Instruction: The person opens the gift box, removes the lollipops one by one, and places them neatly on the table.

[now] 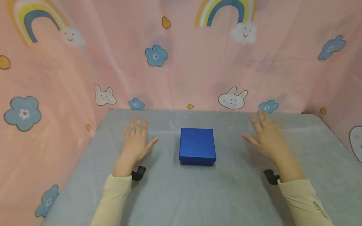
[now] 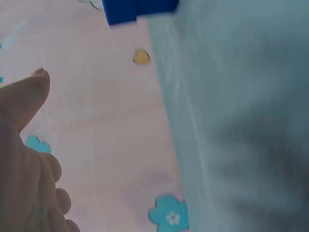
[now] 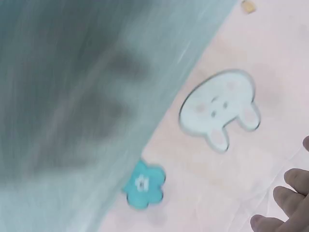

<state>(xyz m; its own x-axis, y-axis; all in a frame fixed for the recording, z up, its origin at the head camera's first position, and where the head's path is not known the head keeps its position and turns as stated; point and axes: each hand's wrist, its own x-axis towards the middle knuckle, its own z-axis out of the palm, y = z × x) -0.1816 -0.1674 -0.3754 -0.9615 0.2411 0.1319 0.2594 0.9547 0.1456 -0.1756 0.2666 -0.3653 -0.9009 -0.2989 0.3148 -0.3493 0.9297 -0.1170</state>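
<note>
While both hands lie spread with straight fingers and hold nothing, the left hand [image 1: 136, 138] rests low over the grey worktop [image 1: 232, 194] to the left of the blue box [image 1: 197, 146], its thumb pointing toward the box but well short of touching it. The right hand [image 1: 267, 136] mirrors it on the other side, fingers splayed and slightly blurred, so whether its palm touches the cover or hovers just above cannot be told. Each forearm wears a pale yellow sleeve [image 1: 114, 197], and a small black camera mount [image 1: 138, 173] sits at each wrist.

The box stands between the two hands, near the middle of the worktop, square to the person, its lid closed and seated flush. What it contains, if anything, is hidden; no seam is open enough to see inside. In the left wrist view only a corner of the box [image 2: 137, 8] shows at the top edge, past the thumb [image 2: 26, 94].

Judged from this layout, the work is at its very start: the box is untouched and both hands flank it. Taking it up would call for the hands to close in from either side and meet the box's walls evenly, or for one to steady the base while the other lifts the lid straight up, since a snug lid may drag the base along.

Behind the worktop hangs a pink curtain [image 1: 198, 72] printed with rainbows, rabbits and blue flowers.
</note>
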